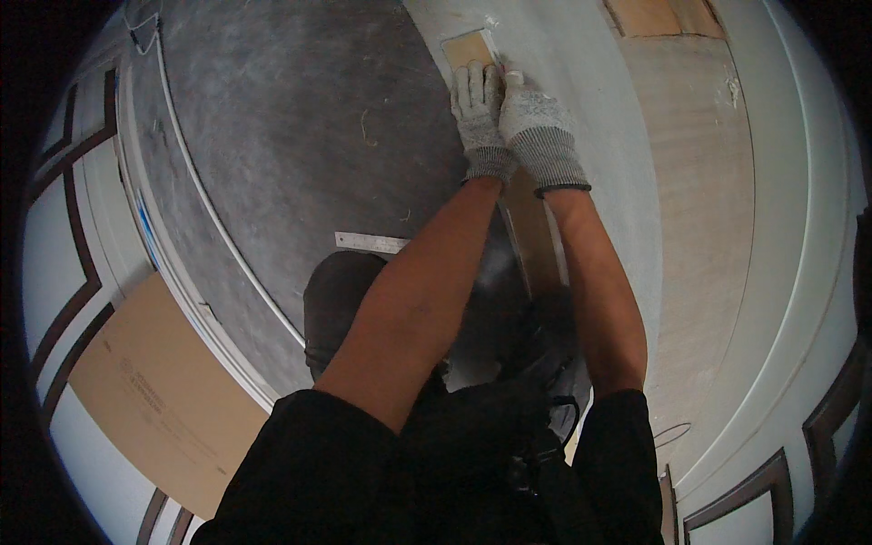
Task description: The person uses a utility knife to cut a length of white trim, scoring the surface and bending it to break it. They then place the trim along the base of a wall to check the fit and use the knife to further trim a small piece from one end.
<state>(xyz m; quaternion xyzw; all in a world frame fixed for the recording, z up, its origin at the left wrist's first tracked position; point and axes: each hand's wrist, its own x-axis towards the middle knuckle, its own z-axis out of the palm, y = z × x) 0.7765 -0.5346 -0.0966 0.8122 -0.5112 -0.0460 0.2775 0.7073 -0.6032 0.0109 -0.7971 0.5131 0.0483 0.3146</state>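
Observation:
Both my hands wear grey knit gloves and are close together at the top middle. My left hand (479, 113) lies flat with fingers stretched forward, its tips on the near edge of a small tan rectangular piece (469, 49). Right beside it, my right hand (538, 123) is closed, thumb forward, by the right edge of that piece. What its fingers hold is hidden. A brown strip (532, 232) runs below my wrists between the forearms; whether it joins the tan piece I cannot tell. A metal ruler (371, 242) lies on the dark floor beside my left knee.
A white cable (195, 182) runs along the dark grey floor (300, 118) on the left. A large cardboard sheet (168, 391) leans by the left wall panels. On the right lies a pale wooden board (699, 173), next to a curved white wall edge (799, 200).

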